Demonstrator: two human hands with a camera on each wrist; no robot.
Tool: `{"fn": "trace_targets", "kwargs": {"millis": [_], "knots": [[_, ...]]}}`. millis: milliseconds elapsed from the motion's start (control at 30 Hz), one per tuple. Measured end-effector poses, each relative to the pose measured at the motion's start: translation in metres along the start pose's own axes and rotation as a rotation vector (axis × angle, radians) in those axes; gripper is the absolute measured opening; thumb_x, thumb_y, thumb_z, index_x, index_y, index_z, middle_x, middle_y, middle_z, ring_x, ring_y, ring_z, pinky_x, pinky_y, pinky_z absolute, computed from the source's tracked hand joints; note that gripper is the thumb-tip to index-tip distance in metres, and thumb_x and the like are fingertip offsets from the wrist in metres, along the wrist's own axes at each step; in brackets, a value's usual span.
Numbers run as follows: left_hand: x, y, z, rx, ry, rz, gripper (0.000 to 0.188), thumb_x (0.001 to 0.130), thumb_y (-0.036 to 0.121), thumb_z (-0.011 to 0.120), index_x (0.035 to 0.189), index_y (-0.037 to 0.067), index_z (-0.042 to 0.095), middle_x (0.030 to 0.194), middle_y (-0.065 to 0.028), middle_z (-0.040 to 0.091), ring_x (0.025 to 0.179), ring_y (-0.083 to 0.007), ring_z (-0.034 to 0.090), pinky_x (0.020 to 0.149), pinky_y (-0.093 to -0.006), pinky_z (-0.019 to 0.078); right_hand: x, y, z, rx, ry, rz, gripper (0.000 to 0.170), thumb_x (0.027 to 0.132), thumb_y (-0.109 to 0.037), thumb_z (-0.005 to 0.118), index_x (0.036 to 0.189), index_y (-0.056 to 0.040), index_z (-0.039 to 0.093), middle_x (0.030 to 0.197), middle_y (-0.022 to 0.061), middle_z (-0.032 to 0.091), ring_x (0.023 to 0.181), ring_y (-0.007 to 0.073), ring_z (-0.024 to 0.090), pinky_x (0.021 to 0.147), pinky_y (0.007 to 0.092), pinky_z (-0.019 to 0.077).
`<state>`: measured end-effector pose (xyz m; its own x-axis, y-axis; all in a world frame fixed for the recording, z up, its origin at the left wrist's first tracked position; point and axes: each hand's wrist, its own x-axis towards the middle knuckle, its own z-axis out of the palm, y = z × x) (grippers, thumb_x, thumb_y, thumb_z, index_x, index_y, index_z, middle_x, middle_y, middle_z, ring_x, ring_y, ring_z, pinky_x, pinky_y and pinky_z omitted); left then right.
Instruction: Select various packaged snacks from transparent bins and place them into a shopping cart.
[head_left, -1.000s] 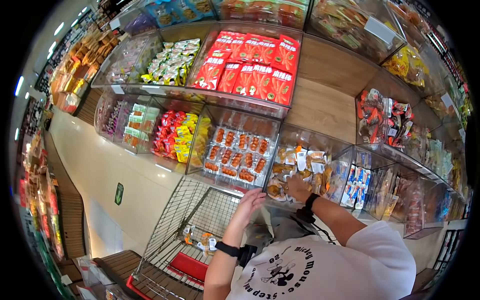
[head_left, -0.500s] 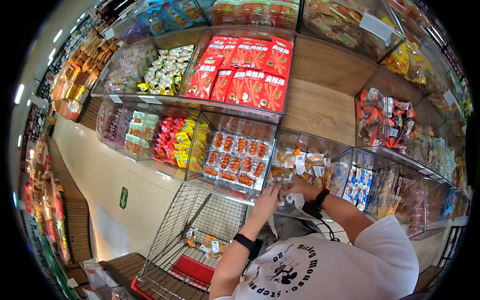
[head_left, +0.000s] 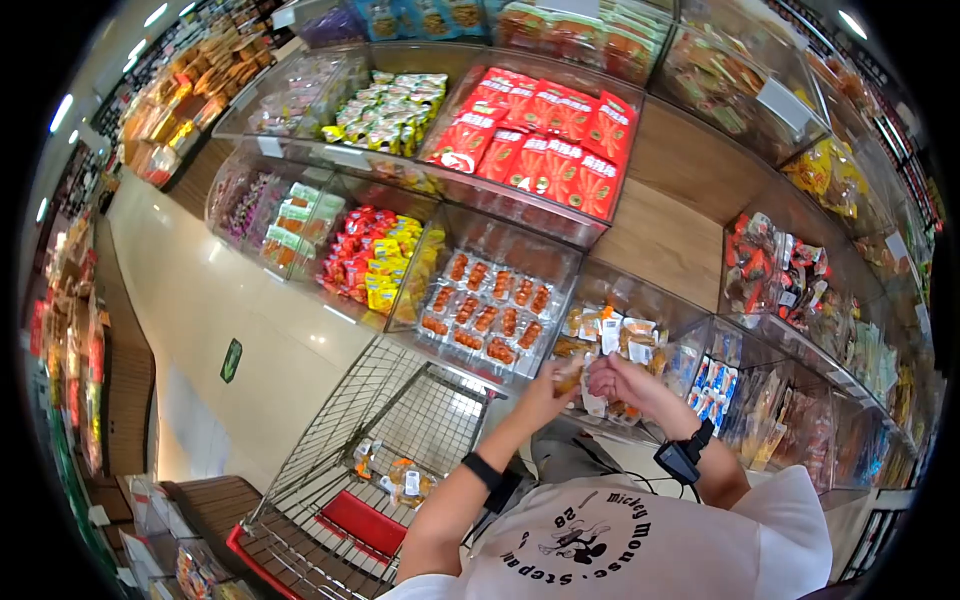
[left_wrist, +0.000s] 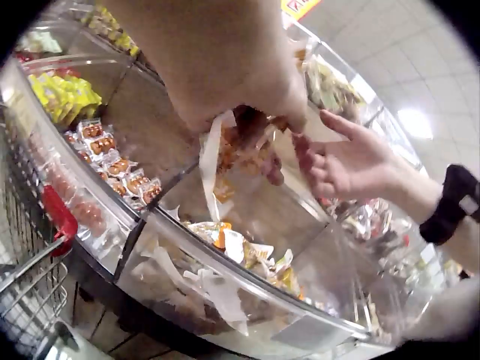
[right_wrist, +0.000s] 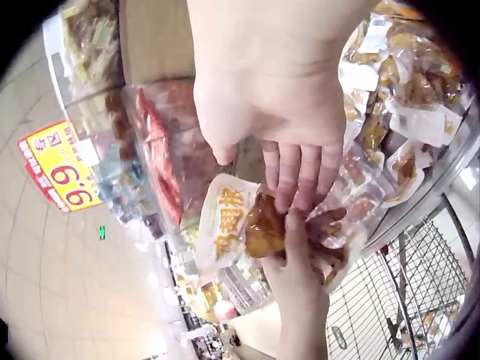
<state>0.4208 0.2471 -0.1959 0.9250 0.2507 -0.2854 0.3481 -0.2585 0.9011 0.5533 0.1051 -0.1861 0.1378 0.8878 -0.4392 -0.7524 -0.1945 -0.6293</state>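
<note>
In the right wrist view my left hand [right_wrist: 296, 289] grips a vacuum-packed brown meat snack [right_wrist: 264, 229] with a white label and orange lettering, thumb across its front. Another clear pack of brown pieces [right_wrist: 330, 262] shows beside it in that hand. My right hand [right_wrist: 274, 105] reaches over from above, its fingers extended, fingertips right at the pack. From the left wrist, the right hand [left_wrist: 352, 161] appears with loosely bent fingers beside the packs. Both the left hand [head_left: 543, 395] and the right hand [head_left: 628, 382] are above the front edge of a clear bin of similar packs [head_left: 612, 328].
To the left stands a wire shopping cart [head_left: 300, 480], a few snack packs [head_left: 408, 482] lying inside. Clear bins hold trays of reddish-brown snacks [head_left: 485, 318], red bags [head_left: 540, 135] and blue-white packs [head_left: 712, 385]. A bare wooden shelf [head_left: 660, 235] lies behind the bin.
My right hand has risen from among the packs in the bin. My left hand, earlier holding nothing at the bin's edge, came to meet it and now holds packs.
</note>
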Motion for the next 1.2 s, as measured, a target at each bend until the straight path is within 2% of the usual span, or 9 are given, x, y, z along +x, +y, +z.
{"fn": "trace_targets", "kwargs": {"millis": [100,233,467,600,633,767,900,1033,1200], "knots": [[-0.051,-0.036,-0.018,-0.249,0.095,-0.089,0.039,0.073,0.022,0.056,0.103,0.002,0.042,0.082,-0.0096,0.055,0.073,-0.0176,0.053,0.061,-0.0268,0.0423,0.022,0.020,0.067,-0.530,-0.009,-0.036,0.037,0.079,-0.023,0.048,0.107,-0.0037,0.034,0.090,0.0067,0.052,0.084,0.0148,0.049,0.071,0.0257,0.0402],[-0.135,-0.103,-0.036,-0.542,0.169,-0.241,0.033,0.075,0.021,0.054,0.098,0.000,0.046,0.082,-0.0029,0.053,0.072,-0.0104,0.049,0.062,-0.0229,0.0414,0.083,0.119,0.111,-0.521,-0.100,0.354,0.046,0.077,-0.021,0.050,0.113,-0.0078,0.024,0.095,0.0087,0.049,0.081,0.0144,0.052,0.066,0.0250,0.0434],[-0.262,-0.252,-0.002,-0.957,0.830,-0.575,0.042,0.074,0.011,0.053,0.108,0.004,0.031,0.086,-0.0078,0.050,0.069,-0.0142,0.052,0.054,-0.0247,0.0454,0.167,0.286,0.169,-0.823,-0.351,0.592,0.037,0.069,-0.021,0.053,0.101,-0.0074,0.042,0.068,0.0098,0.052,0.059,0.0166,0.052,0.053,0.0280,0.0444],[-0.299,-0.316,0.017,-0.732,0.742,-0.863,0.060,0.071,0.010,0.054,0.119,0.009,0.019,0.085,-0.0066,0.049,0.071,-0.0164,0.049,0.056,-0.0283,0.0430,0.155,0.287,0.177,-1.572,-0.600,0.233,0.033,0.064,-0.019,0.053,0.093,-0.0043,0.051,0.074,0.0167,0.056,0.068,0.0286,0.056,0.060,0.0345,0.0444],[-0.313,-0.402,0.042,-0.477,0.770,-0.799,0.060,0.072,0.008,0.053,0.120,0.012,0.018,0.088,-0.0071,0.048,0.072,-0.0155,0.049,0.057,-0.0281,0.0415,0.152,0.292,0.170,-1.560,-0.657,0.044,0.024,0.067,-0.018,0.049,0.085,-0.0021,0.051,0.068,0.0164,0.055,0.064,0.0297,0.054,0.057,0.0370,0.0428],[-0.282,-0.314,0.013,-0.701,0.632,-0.906,0.055,0.076,0.009,0.048,0.121,0.014,0.018,0.095,-0.0107,0.048,0.079,-0.0177,0.051,0.056,-0.0277,0.0426,0.112,0.220,0.145,-1.393,-0.799,-0.266,0.014,0.074,-0.013,0.041,0.081,-0.0031,0.048,0.076,0.0141,0.053,0.069,0.0284,0.052,0.058,0.0373,0.0410],[-0.235,-0.246,-0.019,-0.724,0.645,-0.634,0.044,0.080,0.012,0.042,0.118,0.009,0.021,0.095,-0.0118,0.050,0.079,-0.0186,0.053,0.061,-0.0270,0.0440,0.072,0.132,0.080,-1.373,-0.288,-0.771,0.016,0.074,-0.014,0.042,0.086,-0.0051,0.049,0.080,0.0134,0.051,0.073,0.0288,0.050,0.062,0.0345,0.0415],[-0.164,-0.172,-0.032,-0.463,0.556,-0.326,0.034,0.081,0.012,0.040,0.113,0.005,0.031,0.095,-0.0117,0.051,0.078,-0.0157,0.052,0.066,-0.0262,0.0420,0.044,0.063,0.024,-1.435,0.166,-0.285,0.023,0.072,-0.015,0.045,0.091,-0.0019,0.048,0.085,0.0128,0.052,0.075,0.0287,0.051,0.064,0.0373,0.0410],[-0.072,-0.077,-0.024,-0.304,0.172,-0.033,0.028,0.082,0.012,0.039,0.108,0.003,0.038,0.094,-0.0110,0.052,0.080,-0.0145,0.051,0.070,-0.0241,0.0399,0.063,0.095,-0.046,-1.499,0.179,0.094,0.039,0.068,-0.028,0.049,0.092,0.0022,0.046,0.084,0.0204,0.052,0.078,0.0330,0.051,0.063,0.0405,0.0416]]}}
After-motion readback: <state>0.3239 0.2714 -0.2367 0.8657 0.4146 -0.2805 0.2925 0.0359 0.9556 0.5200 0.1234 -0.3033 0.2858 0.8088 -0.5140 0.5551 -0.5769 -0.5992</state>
